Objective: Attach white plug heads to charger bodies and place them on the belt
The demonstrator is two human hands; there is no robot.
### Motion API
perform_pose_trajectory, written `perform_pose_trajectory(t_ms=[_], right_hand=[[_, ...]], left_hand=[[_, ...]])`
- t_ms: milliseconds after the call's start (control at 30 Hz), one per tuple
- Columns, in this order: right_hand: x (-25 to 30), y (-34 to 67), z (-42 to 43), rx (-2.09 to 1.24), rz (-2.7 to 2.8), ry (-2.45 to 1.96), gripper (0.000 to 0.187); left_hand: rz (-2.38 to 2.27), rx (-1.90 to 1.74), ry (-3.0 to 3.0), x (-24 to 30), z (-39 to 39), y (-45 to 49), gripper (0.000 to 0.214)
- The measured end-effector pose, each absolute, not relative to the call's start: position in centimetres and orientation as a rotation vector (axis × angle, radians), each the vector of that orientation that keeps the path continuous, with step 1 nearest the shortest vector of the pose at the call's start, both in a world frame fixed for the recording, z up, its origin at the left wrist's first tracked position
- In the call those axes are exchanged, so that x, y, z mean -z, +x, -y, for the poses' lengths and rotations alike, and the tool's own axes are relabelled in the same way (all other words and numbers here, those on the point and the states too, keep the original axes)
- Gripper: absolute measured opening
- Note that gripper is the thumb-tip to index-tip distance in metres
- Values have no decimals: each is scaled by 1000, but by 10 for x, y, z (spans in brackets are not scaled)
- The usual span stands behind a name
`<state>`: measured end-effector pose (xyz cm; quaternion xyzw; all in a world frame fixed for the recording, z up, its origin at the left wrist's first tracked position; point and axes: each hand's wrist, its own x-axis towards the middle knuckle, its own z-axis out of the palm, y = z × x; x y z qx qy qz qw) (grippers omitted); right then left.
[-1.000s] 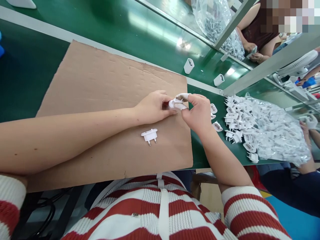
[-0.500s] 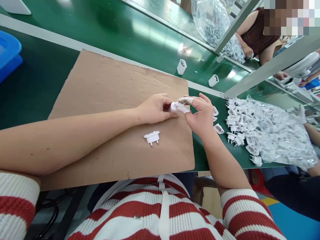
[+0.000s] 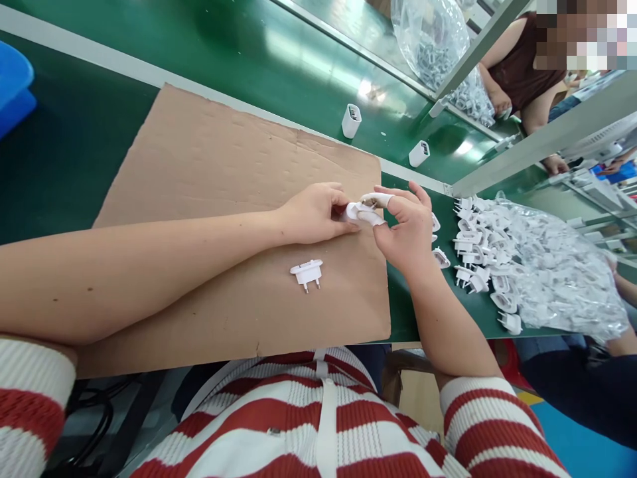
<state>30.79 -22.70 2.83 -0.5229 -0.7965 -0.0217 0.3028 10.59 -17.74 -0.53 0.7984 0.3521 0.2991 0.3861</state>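
Note:
Over the right part of a brown cardboard sheet [image 3: 213, 159], my left hand [image 3: 316, 211] pinches one side of a small white charger plug [image 3: 353, 211]. From the other side my right hand [image 3: 408, 229] grips the same piece, with white covers on its thumb and index finger. Fingers hide most of the plug, so its pins cannot be made out. A second white plug part [image 3: 307, 273] with two pins lies on the cardboard, below my hands and apart from them.
White charger housings [image 3: 352, 121] stand on the green belt [image 3: 298, 73] beyond the cardboard. At right, plug parts [image 3: 472, 245] spill beside a clear bag [image 3: 562, 272]. A metal post [image 3: 488, 159] slants nearby. A blue bin [image 3: 14, 79] sits far left; a co-worker [image 3: 527, 66] sits across.
The housings on the green belt have shifted left against the frame edge. My hands keep hold of the plug in nearly the same pose; the view has shifted slightly.

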Motion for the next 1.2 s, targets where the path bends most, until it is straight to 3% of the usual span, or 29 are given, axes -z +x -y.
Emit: perform_pose_trajectory(t_ms=[500, 733, 833, 933, 967, 1067, 1200], right_hand=[[-35, 306, 225, 87, 2179, -1519, 21], [-30, 302, 217, 33, 2226, -1631, 34], [-25, 309, 216, -132, 2161, -1617, 38], [-36, 335, 218, -211, 2102, -1645, 62], [-42, 347, 220, -172, 2095, -1705, 66], [-63, 383, 226, -25, 2087, -2207, 47], [-73, 399, 223, -136, 2016, -2744, 43]], left_hand=[[-952, -750, 2005, 2, 181, 107, 29], [-985, -794, 1923, 12, 180, 109, 34], [-908, -835, 1832, 13, 182, 111, 58], [-990, -837, 1843, 7, 173, 105, 53], [-1088, -863, 1860, 5, 165, 99, 47], [-1454, -1041, 1846, -4, 122, 71, 43], [-1813, -1131, 1747, -7, 49, 24, 45]])
